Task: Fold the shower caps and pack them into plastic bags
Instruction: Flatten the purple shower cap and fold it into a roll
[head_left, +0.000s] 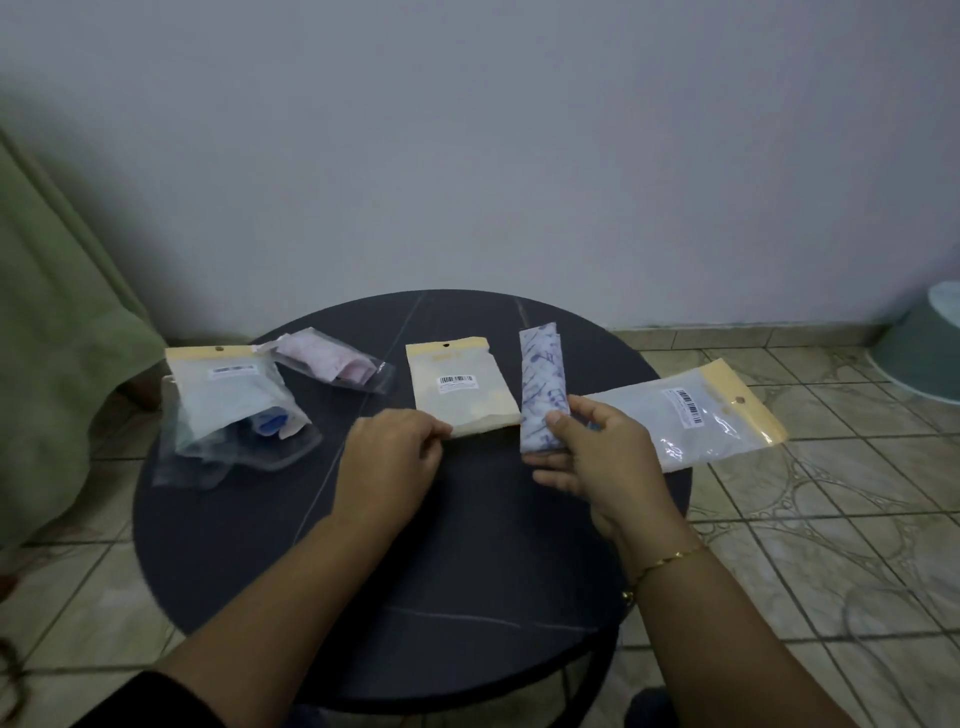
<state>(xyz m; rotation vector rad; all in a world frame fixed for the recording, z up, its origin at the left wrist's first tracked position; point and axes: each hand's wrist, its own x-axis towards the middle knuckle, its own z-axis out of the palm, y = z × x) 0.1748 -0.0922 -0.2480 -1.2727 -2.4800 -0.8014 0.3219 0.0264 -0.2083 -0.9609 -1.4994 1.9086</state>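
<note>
A: Right hand (587, 457) pinches the folded cap (540, 395) upright, just right of the middle bag (462, 389).

B: Left hand (395, 452) nips that bag's near corner — better to spread the mouth wide, then slide the cap in narrow-end first.

round dark table (249, 519), tiled floor (831, 519)
</note>
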